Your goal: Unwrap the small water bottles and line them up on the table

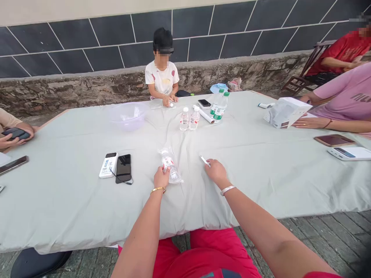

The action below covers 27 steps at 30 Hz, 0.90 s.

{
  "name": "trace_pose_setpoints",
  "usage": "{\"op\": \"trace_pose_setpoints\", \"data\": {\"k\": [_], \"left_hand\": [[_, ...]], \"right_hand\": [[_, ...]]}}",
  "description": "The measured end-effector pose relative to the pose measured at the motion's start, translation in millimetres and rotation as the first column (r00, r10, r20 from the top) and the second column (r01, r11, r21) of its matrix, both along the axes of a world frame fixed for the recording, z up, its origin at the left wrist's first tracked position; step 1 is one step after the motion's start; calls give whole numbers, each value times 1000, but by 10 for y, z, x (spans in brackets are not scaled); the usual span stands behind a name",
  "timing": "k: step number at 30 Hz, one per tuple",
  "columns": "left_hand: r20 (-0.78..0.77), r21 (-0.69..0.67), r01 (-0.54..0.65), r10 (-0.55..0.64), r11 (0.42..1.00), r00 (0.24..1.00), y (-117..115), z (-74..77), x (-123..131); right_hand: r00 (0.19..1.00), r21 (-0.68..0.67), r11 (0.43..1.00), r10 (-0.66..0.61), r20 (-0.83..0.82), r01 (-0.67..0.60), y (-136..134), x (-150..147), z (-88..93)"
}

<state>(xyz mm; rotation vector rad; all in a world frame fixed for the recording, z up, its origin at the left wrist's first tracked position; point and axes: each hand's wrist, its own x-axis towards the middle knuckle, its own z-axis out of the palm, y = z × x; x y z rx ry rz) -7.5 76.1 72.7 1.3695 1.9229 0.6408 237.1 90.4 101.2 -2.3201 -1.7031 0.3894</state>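
A small clear water bottle with a white and red label lies on the table inside a clear plastic bag, its cap pointing away from me. My left hand is closed on the bottle's left side, gripping it through the bag. To the right, my right hand rests by the tabletop with its fingers pinched around a slim white pen-like stick. The stick's tip points left and away, apart from the bag. Its exact kind is too small to make out.
A white power bank and black phone lie left. Two small bottles, green-capped bottles, a white roll and a purple basin stand farther back. A white box is at right. People sit around the table.
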Motion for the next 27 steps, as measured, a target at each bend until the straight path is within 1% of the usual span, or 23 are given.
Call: {"op": "trace_pose_setpoints", "data": {"k": [2,4,6,8,9,11,13,14,16,18,21,23,25,27], "left_hand": [[8,3,2,-2,1000,1000,4,-5,-3],[15,4,2,-2,1000,1000,11,-15,-8],[24,4,5,-5,1000,1000,20,-29,-12],[33,6,8,-9,1000,999,28,-40,-15],[37,7,9,-9,1000,999,31,-45,-16],[46,8,8,-8,1000,999,36,-51,-19],[58,5,9,-9,1000,998,39,-56,-26],[66,2,11,-12,1000,998,41,-58,-32],[79,-5,18,-18,1000,997,46,-60,-49],[86,-11,21,-20,1000,996,49,-56,-69],[76,-19,11,-9,1000,997,47,-17,-82],[55,-21,-12,13,1000,998,40,41,-60],[1,23,-21,21,1000,1000,31,123,-1],[-67,87,24,-18,996,998,23,217,92]], "right_hand": [[1000,8,1000,24,9,-24,-17,15,-84],[998,19,998,52,24,-53,-33,-9,-111],[996,48,995,81,38,-82,-17,-96,-88],[992,78,989,121,29,-122,37,-257,-41],[989,70,987,144,-22,-142,73,-362,-20],[966,5,985,170,-195,-172,143,-596,-2],[923,-68,981,147,-355,-182,188,-818,-29],[909,-87,981,126,-397,-174,195,-909,-59],[908,-86,985,99,-408,-146,179,-1026,-137],[908,-68,990,86,-410,-125,140,-1052,-218],[906,-47,994,73,-416,-102,101,-982,-302],[901,-50,995,55,-429,-85,109,-932,-329],[895,-61,995,44,-444,-79,134,-918,-341],[892,-66,995,39,-451,-76,154,-935,-342]]}}
